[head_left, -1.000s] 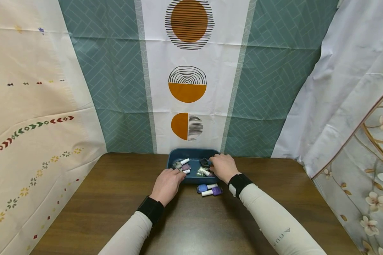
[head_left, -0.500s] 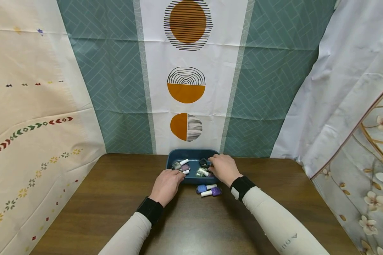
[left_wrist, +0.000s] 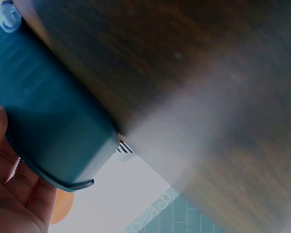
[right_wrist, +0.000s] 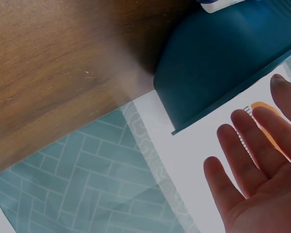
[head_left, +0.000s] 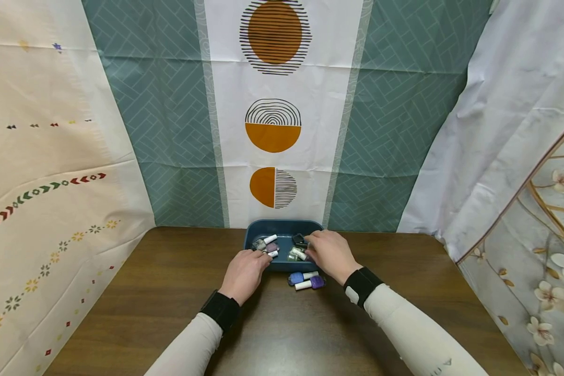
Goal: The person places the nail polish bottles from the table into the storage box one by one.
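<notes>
A dark blue bin (head_left: 282, 266) stands at the table's back edge with several nail polish bottles inside. My left hand (head_left: 246, 271) reaches over its front left rim, beside a mauve bottle (head_left: 273, 247) and a dark glittery one (head_left: 259, 244). In the left wrist view its fingers pass behind the rim of the bin (left_wrist: 53, 111), fingertips hidden; I cannot tell whether they hold a bottle. My right hand (head_left: 331, 253) is over the bin's right side, near a pale green bottle (head_left: 293, 255). In the right wrist view, its fingers (right_wrist: 237, 143) are spread and loosely extended.
In front of the bin, a blue polish bottle (head_left: 296, 278) and a purple one (head_left: 317, 282) lie on their sides on the brown wooden table (head_left: 282, 329). A black-capped item (head_left: 298, 238) sits inside at the back right. Patterned cloth (head_left: 274, 141) hangs behind.
My right wrist has drawn slightly back and to the right while its fingers stay over the bin. The left hand holds nearly the same place. The bottles keep their positions.
</notes>
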A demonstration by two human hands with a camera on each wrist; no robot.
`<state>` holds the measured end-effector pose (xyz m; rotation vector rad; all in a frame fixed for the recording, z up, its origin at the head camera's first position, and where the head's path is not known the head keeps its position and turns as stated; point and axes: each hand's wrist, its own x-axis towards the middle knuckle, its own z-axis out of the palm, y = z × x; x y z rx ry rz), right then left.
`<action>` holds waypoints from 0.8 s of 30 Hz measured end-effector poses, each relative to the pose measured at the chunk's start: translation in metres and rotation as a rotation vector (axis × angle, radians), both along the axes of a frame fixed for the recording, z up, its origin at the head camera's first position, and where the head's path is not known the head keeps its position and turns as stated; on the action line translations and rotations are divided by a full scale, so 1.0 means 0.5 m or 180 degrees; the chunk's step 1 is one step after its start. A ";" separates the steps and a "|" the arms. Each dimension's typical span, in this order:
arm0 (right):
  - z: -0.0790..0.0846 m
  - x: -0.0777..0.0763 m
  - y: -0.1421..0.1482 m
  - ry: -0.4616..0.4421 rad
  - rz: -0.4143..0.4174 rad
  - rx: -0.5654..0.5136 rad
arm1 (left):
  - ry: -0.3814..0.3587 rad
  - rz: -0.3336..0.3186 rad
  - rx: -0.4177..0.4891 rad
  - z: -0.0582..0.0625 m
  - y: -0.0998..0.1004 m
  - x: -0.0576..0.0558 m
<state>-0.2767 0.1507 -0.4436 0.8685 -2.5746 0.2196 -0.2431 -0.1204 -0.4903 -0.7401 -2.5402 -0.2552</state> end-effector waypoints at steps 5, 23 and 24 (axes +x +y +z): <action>0.002 0.015 0.005 0.0017 0.0028 -0.0010 | -0.0028 0.0019 -0.0016 -0.001 0.000 0.001; 0.004 0.070 0.019 -0.0002 0.0163 -0.0105 | -0.0107 0.0035 0.0019 0.004 0.002 0.004; 0.005 0.073 0.020 -0.0023 0.0159 -0.0104 | -0.0114 0.0031 0.0030 0.004 0.003 0.004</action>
